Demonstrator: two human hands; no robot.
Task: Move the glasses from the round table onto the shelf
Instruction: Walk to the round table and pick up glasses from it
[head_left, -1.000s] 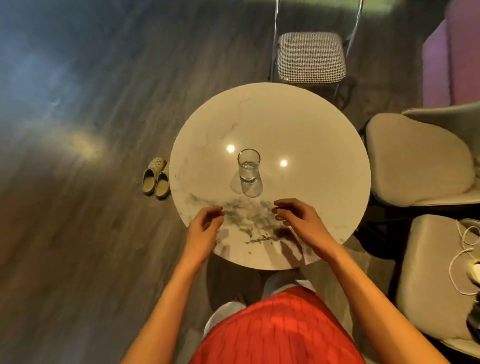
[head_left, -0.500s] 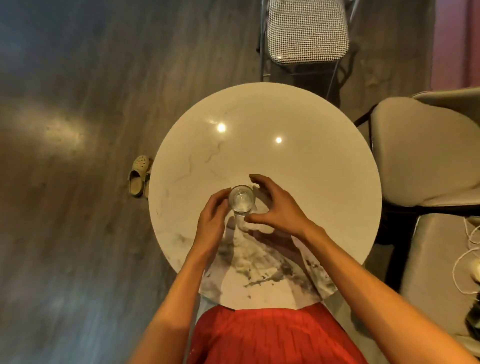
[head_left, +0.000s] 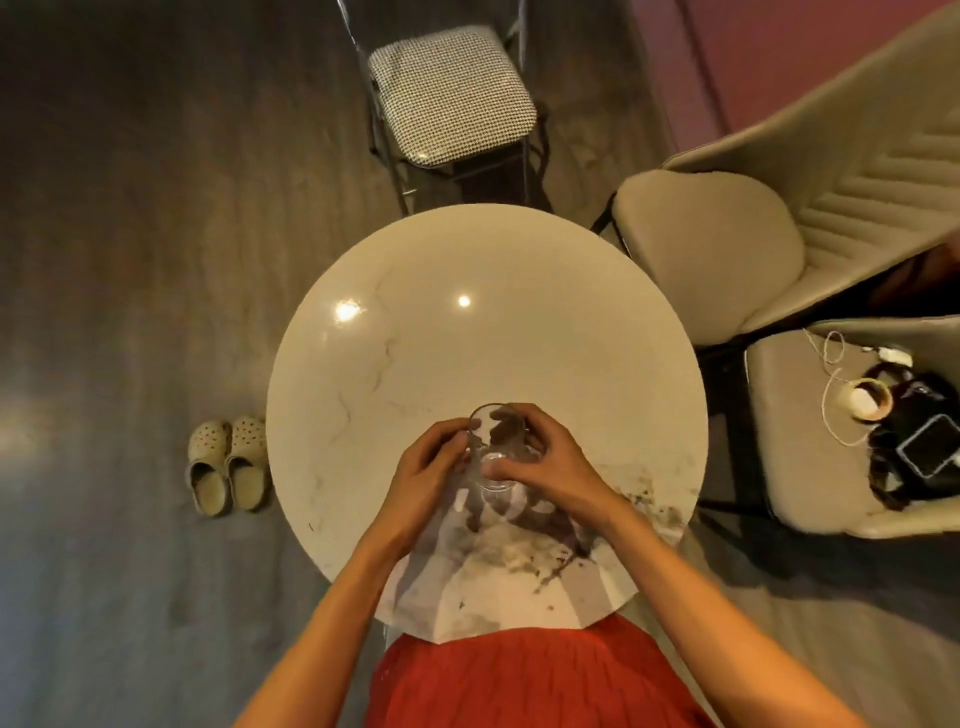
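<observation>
While seemingly empty, glass (head_left: 493, 447) between hands.

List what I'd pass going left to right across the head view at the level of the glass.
Shoes → left hand → glass → right hand → phone on the chair.

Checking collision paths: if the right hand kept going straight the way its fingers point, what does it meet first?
The right hand points left across the round table, fingers already wrapped on the glass. Past it, the left hand on the glass's other side comes first. Depth is unclear.
</observation>
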